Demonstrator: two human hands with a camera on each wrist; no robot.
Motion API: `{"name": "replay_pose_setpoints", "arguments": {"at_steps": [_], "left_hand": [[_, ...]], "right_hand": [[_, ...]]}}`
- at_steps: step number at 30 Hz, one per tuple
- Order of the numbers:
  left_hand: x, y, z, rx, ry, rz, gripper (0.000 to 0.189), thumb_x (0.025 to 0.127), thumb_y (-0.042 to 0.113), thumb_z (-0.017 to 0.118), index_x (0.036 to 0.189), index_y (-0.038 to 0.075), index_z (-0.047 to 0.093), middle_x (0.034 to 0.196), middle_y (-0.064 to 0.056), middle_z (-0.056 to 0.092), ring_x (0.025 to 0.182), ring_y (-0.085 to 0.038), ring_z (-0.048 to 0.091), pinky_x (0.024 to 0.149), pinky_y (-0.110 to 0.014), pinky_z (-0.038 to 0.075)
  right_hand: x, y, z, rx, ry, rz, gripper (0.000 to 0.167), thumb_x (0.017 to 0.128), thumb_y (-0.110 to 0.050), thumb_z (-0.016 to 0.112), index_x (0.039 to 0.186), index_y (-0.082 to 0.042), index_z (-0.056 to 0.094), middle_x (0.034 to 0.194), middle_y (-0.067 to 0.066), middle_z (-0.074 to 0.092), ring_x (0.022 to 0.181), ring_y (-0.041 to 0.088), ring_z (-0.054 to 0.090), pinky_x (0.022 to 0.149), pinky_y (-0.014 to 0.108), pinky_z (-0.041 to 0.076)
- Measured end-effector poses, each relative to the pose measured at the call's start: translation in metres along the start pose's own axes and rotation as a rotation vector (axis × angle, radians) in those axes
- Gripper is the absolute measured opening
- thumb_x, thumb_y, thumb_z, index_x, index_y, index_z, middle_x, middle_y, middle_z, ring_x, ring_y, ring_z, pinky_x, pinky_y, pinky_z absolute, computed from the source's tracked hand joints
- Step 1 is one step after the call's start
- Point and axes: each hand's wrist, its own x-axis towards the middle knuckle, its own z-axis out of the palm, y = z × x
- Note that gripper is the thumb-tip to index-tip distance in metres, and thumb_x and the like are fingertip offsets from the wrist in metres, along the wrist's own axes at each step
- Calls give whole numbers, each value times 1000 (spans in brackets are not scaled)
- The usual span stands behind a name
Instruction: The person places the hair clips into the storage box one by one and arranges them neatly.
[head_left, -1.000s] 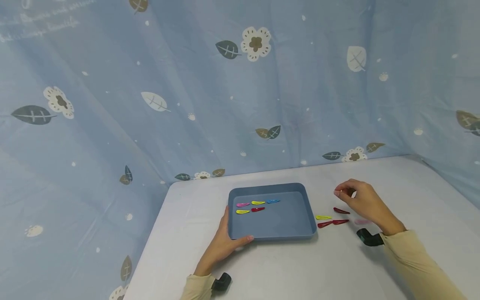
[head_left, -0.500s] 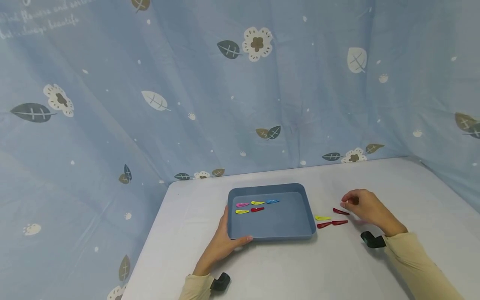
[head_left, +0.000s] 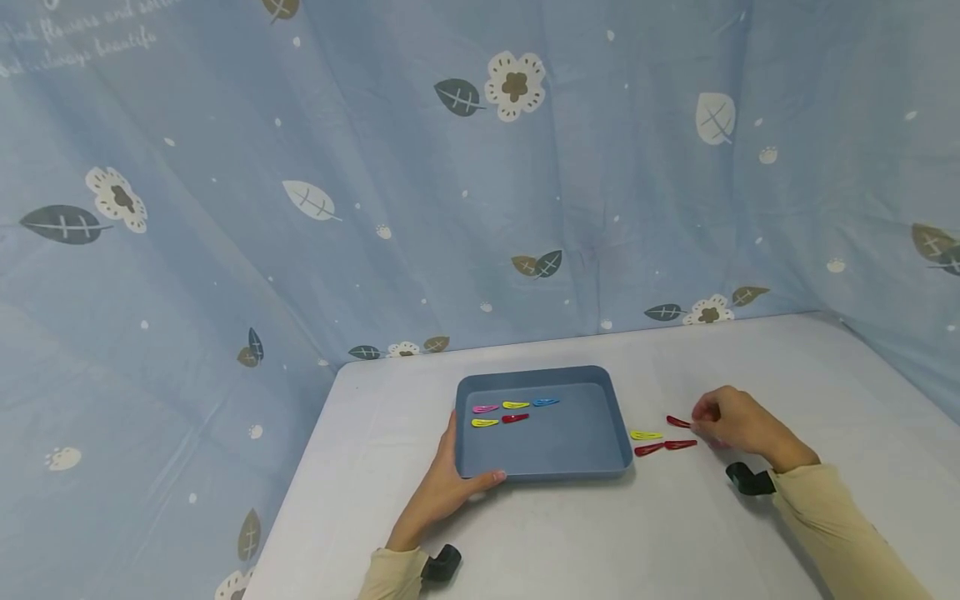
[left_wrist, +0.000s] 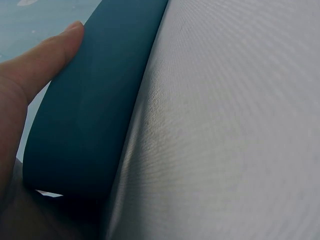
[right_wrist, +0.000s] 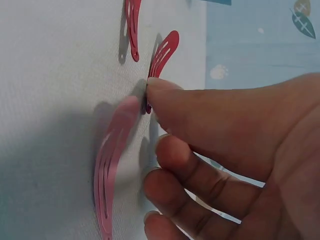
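Observation:
A blue-grey tray (head_left: 555, 450) holds a pink hair clip (head_left: 485, 409), two yellow ones, a blue one (head_left: 546, 402) and a red one (head_left: 515, 418). My left hand (head_left: 442, 492) grips its front-left corner, with the thumb along the front side (left_wrist: 95, 110) and the fingers at the left side. To the right of the tray, my right hand (head_left: 738, 423) pinches the narrow end of a dark red hair clip (head_left: 678, 422). In the right wrist view the thumb covers part of that red clip (right_wrist: 167, 50); the index finger is mostly hidden.
Beside the tray's right side lie a yellow hair clip (head_left: 646, 435) and two red hair clips (head_left: 681, 444). A pink hair clip (right_wrist: 112, 160) lies under the right hand. Behind the white table (head_left: 555, 542) hangs a blue patterned curtain (head_left: 420, 167).
My right hand has come down and slightly right, reaching the dark red clip's narrow end. The left hand and the tray stay where they were.

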Motion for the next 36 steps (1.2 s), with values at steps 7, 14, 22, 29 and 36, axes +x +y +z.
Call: {"name": "replay_pose_setpoints", "arguments": {"at_steps": [7, 14, 22, 29, 36], "left_hand": [[0, -1, 0, 3, 1, -6, 132, 78, 47, 88, 168, 15, -3, 176, -13, 7, 161, -39, 16, 125, -68, 21], [0, -1, 0, -6, 0, 1, 132, 78, 46, 89, 168, 15, -3, 176, -13, 6, 161, -39, 16, 125, -68, 21], [0, -2, 0, -7, -2, 3, 132, 78, 45, 88, 168, 15, -3, 176, -14, 6, 161, -39, 15, 125, -68, 20], [0, -2, 0, -3, 1, 1, 132, 78, 46, 88, 168, 15, -3, 176, -13, 6, 161, -38, 16, 125, -67, 21], [1, 0, 0, 3, -1, 0, 132, 78, 46, 88, 168, 15, -3, 175, -13, 8, 161, -39, 16, 125, -68, 20]], "right_hand": [[-1, 1, 1, 5, -7, -17, 8, 90, -2, 72, 93, 4, 68, 76, 5, 61, 68, 16, 57, 55, 25, 46], [-1, 1, 2, -4, -9, -26, 4, 92, -1, 70, 90, 2, 69, 72, 3, 61, 66, 16, 56, 54, 25, 45], [1, 0, 4, -22, -30, -2, 5, 94, 0, 65, 90, 2, 68, 72, 3, 60, 67, 16, 55, 56, 27, 44], [3, 0, 4, -41, -31, -3, 8, 96, 2, 59, 91, 3, 66, 75, 4, 59, 70, 18, 54, 60, 29, 44], [2, -1, 4, -45, -41, 2, 8, 98, 0, 58, 95, 4, 63, 78, 6, 59, 71, 18, 54, 61, 31, 45]]}}
